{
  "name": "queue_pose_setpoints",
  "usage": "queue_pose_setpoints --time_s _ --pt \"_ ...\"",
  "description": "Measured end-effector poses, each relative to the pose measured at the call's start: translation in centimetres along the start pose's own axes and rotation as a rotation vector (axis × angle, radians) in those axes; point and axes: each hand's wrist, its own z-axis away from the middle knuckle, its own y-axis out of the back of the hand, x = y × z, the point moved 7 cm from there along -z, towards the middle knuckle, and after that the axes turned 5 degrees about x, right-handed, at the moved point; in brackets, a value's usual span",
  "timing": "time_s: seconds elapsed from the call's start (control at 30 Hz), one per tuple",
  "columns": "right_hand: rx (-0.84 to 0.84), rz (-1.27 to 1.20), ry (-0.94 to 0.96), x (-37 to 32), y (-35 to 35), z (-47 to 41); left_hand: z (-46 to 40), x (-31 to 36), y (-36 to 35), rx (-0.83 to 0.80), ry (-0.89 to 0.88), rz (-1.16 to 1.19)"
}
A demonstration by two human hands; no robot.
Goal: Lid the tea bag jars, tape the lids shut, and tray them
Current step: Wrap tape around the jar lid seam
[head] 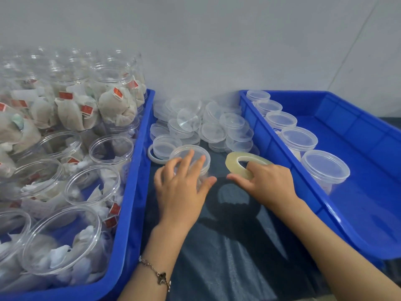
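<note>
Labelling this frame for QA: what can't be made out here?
- Head view: tape on the lidded jar: left hand covers its side.
- Tape roll free end: too fine to see; right hand hides part.
- Left tray: cut off by the frame edge.
- Red tags: print too small.

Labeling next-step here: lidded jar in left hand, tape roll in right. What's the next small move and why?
Probably bring the tape roll to the lid's edge and stick the tape end on. The left hand grips the lidded jar on the table, the right hand holds the roll beside it, and no tape shows on the lid yet.
</note>
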Motion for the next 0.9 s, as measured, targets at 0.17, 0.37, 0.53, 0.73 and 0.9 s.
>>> queue_pose_setpoints --time_s 0.17,0.37,0.53,0.73,0.9 --pt "-0.089 0.049 0.125 0.3 -0.3 0.9 -0.5 -0.1 0.6 0.055 -0.066 0.013" --pt "0.016 0.118 0.039 1.2 -0.4 -0.2 -0.4 0.2 0.4 -0.015 -0.049 0.153" --pt "-0.036 0.167 0.010 1.6 -2.6 -2.0 -0.5 0.0 0.0 -0.099 0.023 0.278" --pt "-0.063 0.100 -0.003 1.2 -4.5 -3.7 -0.3 0.3 0.9 0.030 0.006 0.207" --pt "-0.020 0.052 0.019 0.3 -5.1 -5.3 -0.3 0.5 1.2 0.081 -0.051 0.288"
